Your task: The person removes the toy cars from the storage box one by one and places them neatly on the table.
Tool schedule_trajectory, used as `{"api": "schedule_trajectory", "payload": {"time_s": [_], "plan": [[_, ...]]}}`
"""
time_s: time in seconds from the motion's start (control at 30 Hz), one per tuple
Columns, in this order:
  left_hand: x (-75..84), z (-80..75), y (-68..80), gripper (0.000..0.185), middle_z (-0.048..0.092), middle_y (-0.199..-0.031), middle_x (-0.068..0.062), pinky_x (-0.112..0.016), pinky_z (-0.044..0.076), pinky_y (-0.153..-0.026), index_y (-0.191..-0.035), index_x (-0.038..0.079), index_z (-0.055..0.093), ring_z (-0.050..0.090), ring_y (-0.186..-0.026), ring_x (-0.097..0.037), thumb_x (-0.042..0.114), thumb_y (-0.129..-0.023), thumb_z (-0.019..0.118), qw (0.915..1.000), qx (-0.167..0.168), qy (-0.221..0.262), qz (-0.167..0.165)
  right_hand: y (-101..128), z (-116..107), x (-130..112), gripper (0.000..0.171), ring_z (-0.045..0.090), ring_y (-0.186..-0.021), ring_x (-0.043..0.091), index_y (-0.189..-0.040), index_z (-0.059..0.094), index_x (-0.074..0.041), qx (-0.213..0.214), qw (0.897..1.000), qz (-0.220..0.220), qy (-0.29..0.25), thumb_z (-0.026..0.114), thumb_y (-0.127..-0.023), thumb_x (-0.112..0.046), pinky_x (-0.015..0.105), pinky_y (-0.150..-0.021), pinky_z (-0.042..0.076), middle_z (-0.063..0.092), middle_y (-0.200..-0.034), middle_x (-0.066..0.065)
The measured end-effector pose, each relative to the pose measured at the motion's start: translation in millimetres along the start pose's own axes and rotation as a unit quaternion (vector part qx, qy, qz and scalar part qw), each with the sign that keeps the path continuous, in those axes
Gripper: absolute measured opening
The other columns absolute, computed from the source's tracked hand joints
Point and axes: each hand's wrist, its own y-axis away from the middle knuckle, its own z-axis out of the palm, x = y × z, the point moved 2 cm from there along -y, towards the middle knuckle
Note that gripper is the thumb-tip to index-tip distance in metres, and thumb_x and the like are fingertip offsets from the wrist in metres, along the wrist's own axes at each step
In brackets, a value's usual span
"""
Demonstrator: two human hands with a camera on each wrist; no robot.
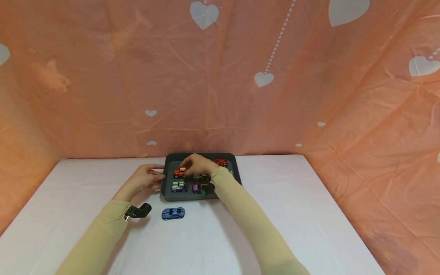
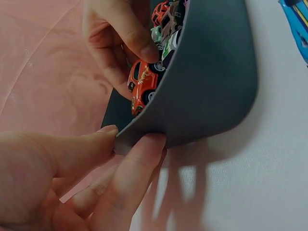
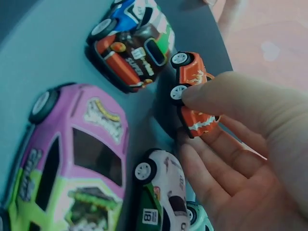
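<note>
**A:** Item one, your right hand (image 1: 196, 164)?

**B:** It sits over the far left part of the dark grey tray (image 1: 167, 194). The thumb and curled fingers pinch the small orange toy car (image 3: 193, 94), which stands on its wheels on the tray floor close to the left wall. The right wrist view shows your thumb (image 3: 226, 91) on the car's side.

**A:** Item two, your left hand (image 1: 146, 179)?

**B:** It is at the tray's left edge, fingers nearly straight. In the left wrist view the fingertips (image 2: 149, 144) press against the outside of the tray's rim and wrap round nothing.

**A:** Item three, the tray's contents?

**B:** A red car (image 1: 221, 162) at the far right corner. A white and green car (image 1: 179, 186) at the near left, just in front of the orange one. A purple and green car (image 3: 72, 159) near the middle of the near edge. A silver car (image 1: 202, 176) between the orange car and your right forearm. Your sleeve hides part of the right side.

**A:** Item four, loose stock on the table (image 1: 309, 214)?

**B:** A blue car (image 1: 173, 213) on the white surface, just outside the tray's near left corner and apart from it. Beside it, to the left, the black camera mount (image 1: 137, 211) on your left wrist.
</note>
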Motion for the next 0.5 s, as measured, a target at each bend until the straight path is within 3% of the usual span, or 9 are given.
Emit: {"api": "schedule_trajectory", "payload": {"time_s": [0.5], "plan": [[-0.9, -0.3, 1.0, 0.051, 0.06, -0.112, -0.033, -0.03, 0.057, -0.062, -0.136, -0.014, 0.038, 0.067, -0.076, -0.019, -0.003, -0.091, 0.059, 1.0, 0.005, 0.003, 0.006, 19, -13, 0, 0.038, 0.062, -0.098, 0.017, -0.12, 0.063, 0.0, 0.0, 0.998, -0.038, -0.05, 0.069, -0.083, 0.006, 0.026, -0.08, 0.053, 0.064, -0.115, 0.011]]}}
